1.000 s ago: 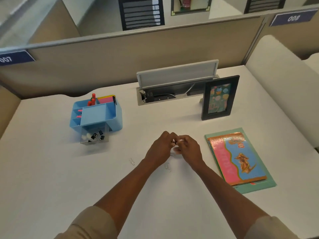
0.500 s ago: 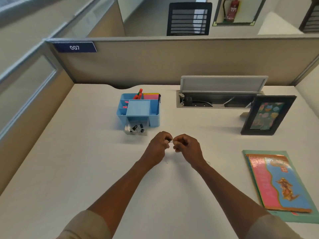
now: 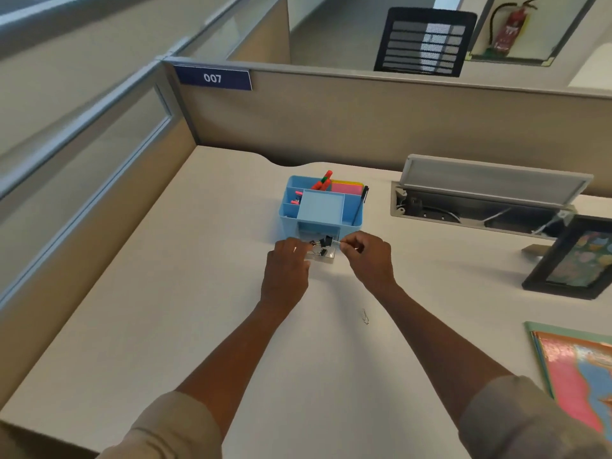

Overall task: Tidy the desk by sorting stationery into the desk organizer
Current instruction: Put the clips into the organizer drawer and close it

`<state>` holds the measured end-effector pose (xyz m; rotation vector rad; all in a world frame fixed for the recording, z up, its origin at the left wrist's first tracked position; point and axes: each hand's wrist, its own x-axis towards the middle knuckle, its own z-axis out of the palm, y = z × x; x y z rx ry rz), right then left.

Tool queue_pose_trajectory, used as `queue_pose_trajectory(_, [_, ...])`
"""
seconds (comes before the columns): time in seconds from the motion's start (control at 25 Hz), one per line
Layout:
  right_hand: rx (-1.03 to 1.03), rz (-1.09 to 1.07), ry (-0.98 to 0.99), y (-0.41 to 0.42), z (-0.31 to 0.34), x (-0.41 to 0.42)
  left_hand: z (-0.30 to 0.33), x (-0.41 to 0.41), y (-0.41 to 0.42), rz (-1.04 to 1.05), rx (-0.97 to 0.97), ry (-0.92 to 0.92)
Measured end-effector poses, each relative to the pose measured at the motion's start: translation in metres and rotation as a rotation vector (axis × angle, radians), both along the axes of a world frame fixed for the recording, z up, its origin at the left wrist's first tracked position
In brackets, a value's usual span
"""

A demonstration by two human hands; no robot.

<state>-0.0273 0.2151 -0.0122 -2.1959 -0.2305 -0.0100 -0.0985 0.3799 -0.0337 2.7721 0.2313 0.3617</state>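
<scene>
The blue desk organizer (image 3: 320, 207) stands at the back of the desk, holding markers, sticky notes and a pen. Its clear drawer (image 3: 326, 258) is pulled out in front, with black binder clips (image 3: 324, 242) inside. My right hand (image 3: 369, 258) pinches a silver paper clip (image 3: 337, 242) just over the drawer's right side. My left hand (image 3: 287, 268) is curled against the drawer's left edge, and a small silver glint shows between its fingers. One loose paper clip (image 3: 365, 316) lies on the desk between my forearms.
A black picture frame (image 3: 573, 260) stands at the right, behind an open cable tray (image 3: 490, 200). A colourful booklet (image 3: 576, 369) lies at the right edge. Beige partition walls close the desk at the back and left.
Both hands have moved forward from mid-desk to the organizer's drawer, carrying the paper clips. My view has swung left and closer to the organizer.
</scene>
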Motion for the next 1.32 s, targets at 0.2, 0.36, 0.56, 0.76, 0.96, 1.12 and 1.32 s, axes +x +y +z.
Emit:
queue_pose_trajectory(0.2, [-0.264, 0.154, -0.065, 0.030, -0.004, 0.019, -0.010, 0.000, 0.006, -0.007, 0.023, 0.039])
queue_pose_trajectory(0.36, [-0.390, 0.180, -0.089, 0.038, -0.004, 0.027, -0.012, 0.007, 0.011, -0.032, 0.042, 0.053])
queue_pose_trajectory(0.56, [-0.351, 0.170, -0.101, 0.034, -0.009, 0.030, -0.013, 0.008, 0.014, -0.034, 0.038, 0.004])
queue_pose_trajectory(0.76, [-0.384, 0.094, -0.268, 0.015, -0.008, 0.031, -0.011, 0.013, 0.017, -0.064, 0.059, -0.050])
queue_pose_trajectory(0.96, [-0.599, 0.145, -0.281, 0.001, -0.015, 0.032, -0.005, 0.029, 0.016, -0.149, 0.097, 0.014])
queue_pose_trajectory(1.12, [-0.647, 0.174, -0.232, -0.003, -0.019, 0.032, -0.004, 0.040, 0.015, -0.219, 0.080, 0.060])
queue_pose_trajectory(1.32, [-0.654, 0.184, -0.220, -0.004, -0.021, 0.030, -0.007, 0.046, 0.016, -0.251, 0.026, 0.023])
